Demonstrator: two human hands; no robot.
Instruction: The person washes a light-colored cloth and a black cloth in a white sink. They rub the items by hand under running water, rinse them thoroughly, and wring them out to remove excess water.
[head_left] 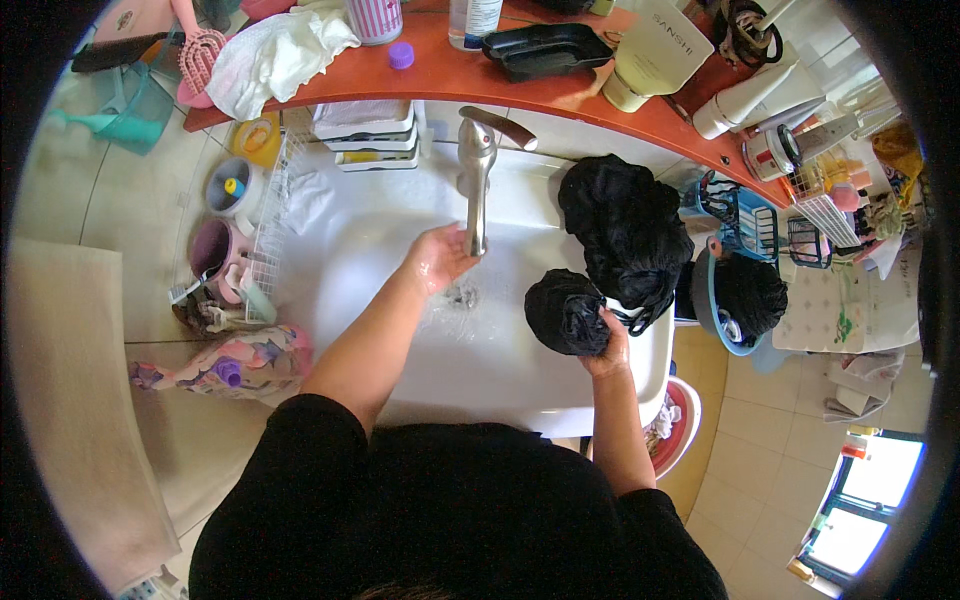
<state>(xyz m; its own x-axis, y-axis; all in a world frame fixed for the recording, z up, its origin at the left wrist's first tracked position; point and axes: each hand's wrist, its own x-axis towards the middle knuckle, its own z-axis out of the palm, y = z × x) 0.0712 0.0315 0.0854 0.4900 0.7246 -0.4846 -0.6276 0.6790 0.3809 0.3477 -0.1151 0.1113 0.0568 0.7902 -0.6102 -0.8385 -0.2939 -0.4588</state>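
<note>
My left hand point(440, 260) is beside the spout of the metal faucet point(478, 165), its wet fingers stretched out and nothing seen in them. Some fingertips pass behind the spout. My right hand point(610, 348) grips a bunched black cloth point(563, 313) over the right side of the white sink point(400, 370). Just beyond it, a larger heap of black fabric point(620, 215) lies on the sink's right rim. A bit of white shows between the two. Below the spout is the drain point(460, 296); whether water runs, I cannot tell.
An orange-red shelf point(420, 85) with bottles, tubes and a black tray point(547, 50) runs behind the sink. At left are a wire rack point(275, 220) with cups and a floral pouch point(255, 360). A blue basin point(710, 300) with dark contents is at right.
</note>
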